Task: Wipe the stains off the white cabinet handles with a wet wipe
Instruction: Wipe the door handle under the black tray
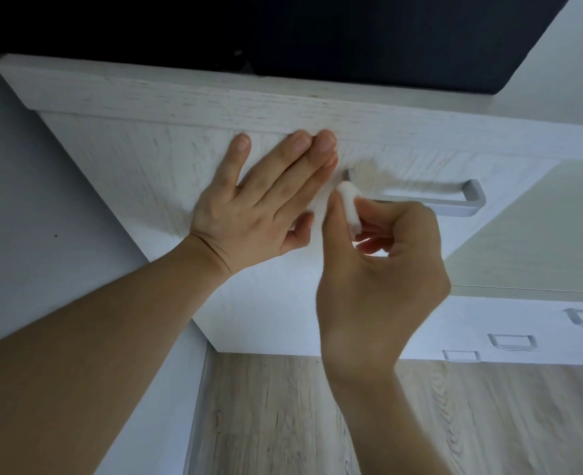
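Note:
A white cabinet drawer front [153,166] fills the upper middle of the view. Its pale bar handle [448,197] runs to the right, with a faint brownish stain near its left post. My left hand [266,197] lies flat on the drawer front, fingers spread, just left of the handle. My right hand [386,269] pinches a folded white wet wipe [350,210] and presses it at the handle's left end. The handle's left part is hidden behind my right hand.
A dark countertop or panel [283,32] sits above the drawer. Lower drawers with small handles [513,341] show at the right. A grey wall [43,234] is at the left and a wood-look floor [283,423] lies below.

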Demonstrator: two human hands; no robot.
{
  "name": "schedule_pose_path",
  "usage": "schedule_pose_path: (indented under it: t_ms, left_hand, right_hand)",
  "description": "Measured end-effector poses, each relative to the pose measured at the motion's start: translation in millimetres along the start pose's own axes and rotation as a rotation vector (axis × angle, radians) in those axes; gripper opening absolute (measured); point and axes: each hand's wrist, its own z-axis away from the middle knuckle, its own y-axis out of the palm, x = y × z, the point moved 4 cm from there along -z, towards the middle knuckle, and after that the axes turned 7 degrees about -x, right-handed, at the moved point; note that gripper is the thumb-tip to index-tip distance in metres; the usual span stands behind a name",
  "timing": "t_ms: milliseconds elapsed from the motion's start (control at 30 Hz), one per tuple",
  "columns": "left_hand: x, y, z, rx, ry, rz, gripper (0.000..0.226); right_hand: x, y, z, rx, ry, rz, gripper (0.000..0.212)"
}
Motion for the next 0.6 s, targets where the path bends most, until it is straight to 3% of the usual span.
schedule_pose_path:
  t_ms: [100,267,433,600]
  left_hand:
    - [-1.9,0.7,0.9,-0.010,-0.004,-0.016,0.083]
    - [-1.1,0.1,-0.5,-0.013,-0.015,-0.003,0.093]
    - [0.4,-1.7,-0.6,0.011,-0.004,0.009,0.099]
    - [1.6,-2.6,-1.3,0.014,0.012,0.006,0.086]
  right_hand:
    - [4.0,8.9,3.1,-0.049,0.114,-0.033,0.019]
    - [-1.4,9.6,6.4,-0.100,0.319,-0.181,0.016]
    - [-5.3,0.5,4.4,-0.062,0.407,-0.245,0.013]
    - [-8.8,-8.0,1.9,-0.052,0.421,-0.238,0.014]
